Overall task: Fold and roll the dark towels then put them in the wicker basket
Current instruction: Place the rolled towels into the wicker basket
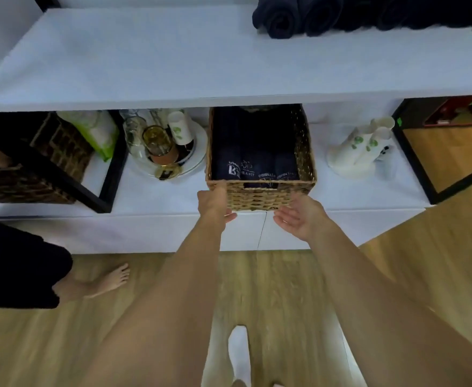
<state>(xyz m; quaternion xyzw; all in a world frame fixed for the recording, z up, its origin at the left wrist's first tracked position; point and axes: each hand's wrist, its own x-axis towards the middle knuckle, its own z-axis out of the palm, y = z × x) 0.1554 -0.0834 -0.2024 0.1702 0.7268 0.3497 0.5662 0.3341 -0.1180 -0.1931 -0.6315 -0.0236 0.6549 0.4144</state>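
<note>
A wicker basket (260, 195) stands on the lower white shelf, partly under the table top. Several rolled dark towels (253, 152) with white logos lie side by side in it. More rolled dark towels (293, 16) sit on the white table top at the far right. My left hand (214, 203) touches the basket's front left corner, fingers along its wall. My right hand (299, 216) hovers palm-up at the basket's front right bottom corner, fingers relaxed, holding nothing.
A round tray (198, 156) with glasses and a cup stands left of the basket. White cups (360, 148) lie to its right. A darker wicker basket (61, 152) and a black frame sit at far left. Another person's bare foot (103, 283) stands on the wooden floor.
</note>
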